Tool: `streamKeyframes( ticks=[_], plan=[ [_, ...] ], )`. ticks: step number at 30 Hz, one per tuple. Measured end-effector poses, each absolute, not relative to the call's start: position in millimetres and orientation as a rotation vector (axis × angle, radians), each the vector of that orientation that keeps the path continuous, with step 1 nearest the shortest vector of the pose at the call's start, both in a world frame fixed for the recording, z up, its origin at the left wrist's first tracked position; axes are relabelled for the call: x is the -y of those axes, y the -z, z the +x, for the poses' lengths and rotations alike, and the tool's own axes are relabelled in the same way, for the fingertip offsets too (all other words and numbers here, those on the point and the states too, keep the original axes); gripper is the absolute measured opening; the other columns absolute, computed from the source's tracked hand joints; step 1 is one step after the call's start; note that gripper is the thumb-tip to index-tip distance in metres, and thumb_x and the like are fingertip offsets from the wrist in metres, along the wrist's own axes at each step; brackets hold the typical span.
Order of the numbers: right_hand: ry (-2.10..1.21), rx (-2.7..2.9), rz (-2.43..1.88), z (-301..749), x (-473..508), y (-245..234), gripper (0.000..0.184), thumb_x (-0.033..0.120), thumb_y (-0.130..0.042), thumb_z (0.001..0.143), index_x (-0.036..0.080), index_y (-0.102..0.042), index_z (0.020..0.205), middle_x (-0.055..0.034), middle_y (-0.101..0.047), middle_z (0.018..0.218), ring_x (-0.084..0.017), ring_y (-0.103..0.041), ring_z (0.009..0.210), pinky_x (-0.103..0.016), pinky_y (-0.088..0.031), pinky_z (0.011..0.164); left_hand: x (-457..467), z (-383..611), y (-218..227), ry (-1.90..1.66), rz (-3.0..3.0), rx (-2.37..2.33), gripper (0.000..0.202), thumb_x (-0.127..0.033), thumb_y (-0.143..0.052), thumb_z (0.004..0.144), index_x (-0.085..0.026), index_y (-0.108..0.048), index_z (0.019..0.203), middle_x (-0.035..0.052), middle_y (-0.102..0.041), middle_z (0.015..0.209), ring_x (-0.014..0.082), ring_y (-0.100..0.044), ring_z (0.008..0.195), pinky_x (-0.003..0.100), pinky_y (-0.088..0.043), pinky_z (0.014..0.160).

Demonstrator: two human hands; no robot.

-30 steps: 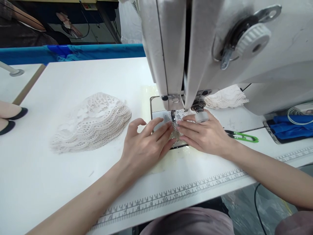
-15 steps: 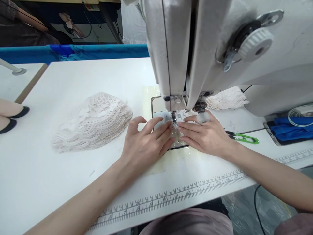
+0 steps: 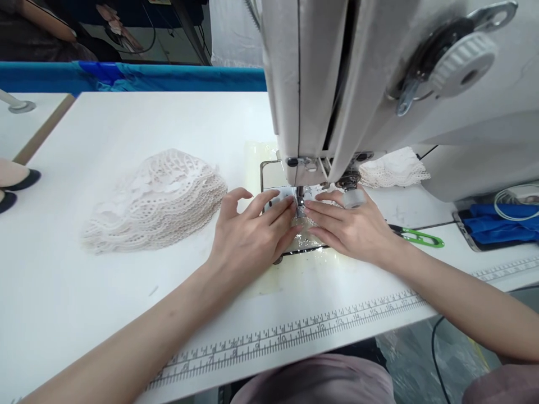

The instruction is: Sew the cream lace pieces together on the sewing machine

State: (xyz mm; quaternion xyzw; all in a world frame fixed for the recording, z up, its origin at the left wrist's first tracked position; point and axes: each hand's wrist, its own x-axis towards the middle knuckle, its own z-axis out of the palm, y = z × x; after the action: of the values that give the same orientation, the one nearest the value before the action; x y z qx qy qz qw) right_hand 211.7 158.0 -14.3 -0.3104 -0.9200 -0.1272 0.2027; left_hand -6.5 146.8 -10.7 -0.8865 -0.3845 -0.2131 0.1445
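A small piece of white lace (image 3: 323, 192) lies under the sewing machine's (image 3: 314, 84) presser foot (image 3: 300, 196), mostly covered by my fingers. My left hand (image 3: 251, 238) rests flat left of the foot, fingers stretched out, with its fingertips close to the needle area. On the right, my right hand (image 3: 357, 229) lies over the lace with its fingers extended, their tips just beside the foot. A white band (image 3: 353, 198) wraps one of its fingers. Green-handled thread snips (image 3: 423, 238) lie beside my right wrist.
A pile of white lace pieces (image 3: 155, 205) sits on the left of the table (image 3: 126, 314). More lace (image 3: 396, 168) lies behind the needle area. A tray with blue cloth (image 3: 490, 224) stands at the right. A printed ruler (image 3: 290, 339) runs along the front edge.
The whole view has shifted slightly. My hands stay beside the presser foot, and less lace shows between my fingertips than before.
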Motion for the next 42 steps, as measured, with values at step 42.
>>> streamKeyframes(
  ticks=[42],
  plan=[
    [0.369,2.586,-0.960,227.1,-166.9,3.3,0.033,-0.003,-0.047,0.081,0.017,-0.072,0.089,-0.0063,-0.069,0.100,-0.022,-0.057,0.102,-0.046,-0.037,0.108,-138.7,-13.7,-5.2,0.385,-2.515,1.177,0.025,-0.031,-0.051,0.095,-0.018,-0.070,0.103,0.0079,-0.070,0.093,0.0196,-0.062,0.070,0.037,-0.040,0.065]
  ],
)
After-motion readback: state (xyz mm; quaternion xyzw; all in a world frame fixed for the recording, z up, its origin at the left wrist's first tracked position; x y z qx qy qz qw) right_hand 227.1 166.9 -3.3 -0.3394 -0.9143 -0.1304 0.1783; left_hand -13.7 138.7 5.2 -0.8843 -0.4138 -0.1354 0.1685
